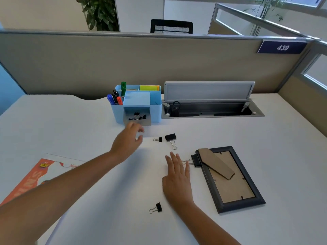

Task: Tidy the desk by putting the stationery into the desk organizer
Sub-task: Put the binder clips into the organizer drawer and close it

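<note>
white desk (230, 138); blue organizer (155, 103) drawer (137, 119) holds binder clips (137, 117); both hands empty, fingers relaxed.

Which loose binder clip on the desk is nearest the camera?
The small clip lying alone by the right wrist, below the right hand. The other three lie farther back, near the organizer and picture frame.

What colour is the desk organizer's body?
Light blue; the desk organizer shows clearly in the head view, the only one.
</note>
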### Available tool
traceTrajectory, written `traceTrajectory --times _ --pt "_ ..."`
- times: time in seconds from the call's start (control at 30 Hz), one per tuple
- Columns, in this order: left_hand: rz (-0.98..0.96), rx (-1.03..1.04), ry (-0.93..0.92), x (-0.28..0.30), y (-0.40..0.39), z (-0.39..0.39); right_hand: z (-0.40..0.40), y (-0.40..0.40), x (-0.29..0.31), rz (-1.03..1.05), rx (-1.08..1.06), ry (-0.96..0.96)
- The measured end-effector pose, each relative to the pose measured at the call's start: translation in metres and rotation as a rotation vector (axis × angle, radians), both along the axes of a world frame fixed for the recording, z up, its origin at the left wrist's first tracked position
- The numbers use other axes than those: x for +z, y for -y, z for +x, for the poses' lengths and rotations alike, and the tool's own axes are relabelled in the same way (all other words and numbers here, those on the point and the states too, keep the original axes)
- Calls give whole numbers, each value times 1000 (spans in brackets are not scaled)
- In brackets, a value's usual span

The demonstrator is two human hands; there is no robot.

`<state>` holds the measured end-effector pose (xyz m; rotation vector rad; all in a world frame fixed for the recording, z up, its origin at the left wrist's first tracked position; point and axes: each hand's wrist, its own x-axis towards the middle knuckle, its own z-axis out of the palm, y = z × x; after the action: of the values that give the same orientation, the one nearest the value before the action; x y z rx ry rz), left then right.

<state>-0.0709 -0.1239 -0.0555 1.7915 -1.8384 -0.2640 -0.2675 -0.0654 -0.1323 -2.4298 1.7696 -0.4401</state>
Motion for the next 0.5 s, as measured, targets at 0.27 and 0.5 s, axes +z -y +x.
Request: traceTrajectory --times 0.27,0.5 --pt "485 -331 -16 -29 -103 -40 -3 2 0 63 44 173" --pt "307 -240 168 -50 -131 -70 0 -1 10 115 81 239"
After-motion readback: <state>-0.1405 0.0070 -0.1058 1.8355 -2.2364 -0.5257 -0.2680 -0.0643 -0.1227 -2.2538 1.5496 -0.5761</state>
